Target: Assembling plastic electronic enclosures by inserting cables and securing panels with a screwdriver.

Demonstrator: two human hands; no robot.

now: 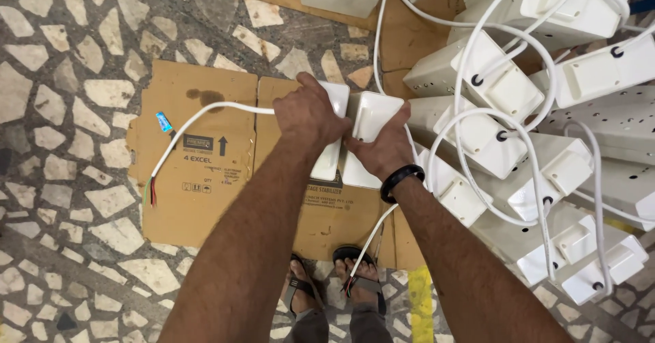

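From the head camera I look straight down at two white boxes, each trailing a white cord, held side by side above the flattened cardboard (205, 179) that lies on the stone-chip floor (61, 111), near the cardboard's far edge. My left hand (308, 114) is closed over the top of the left white box (330, 152), fingers curled around its upper end; my right hand (385, 148) wraps the right white box (372, 121) from the side, thumb across its face. I judge these casings rigid, smooth and somewhat slippery, with moderate weight, so the corners and edges look like the surest grip. The left cord (198, 121) runs out across the cardboard to bare wire ends. A pile of like white units (546, 131) lies beyond the cardboard's right edge
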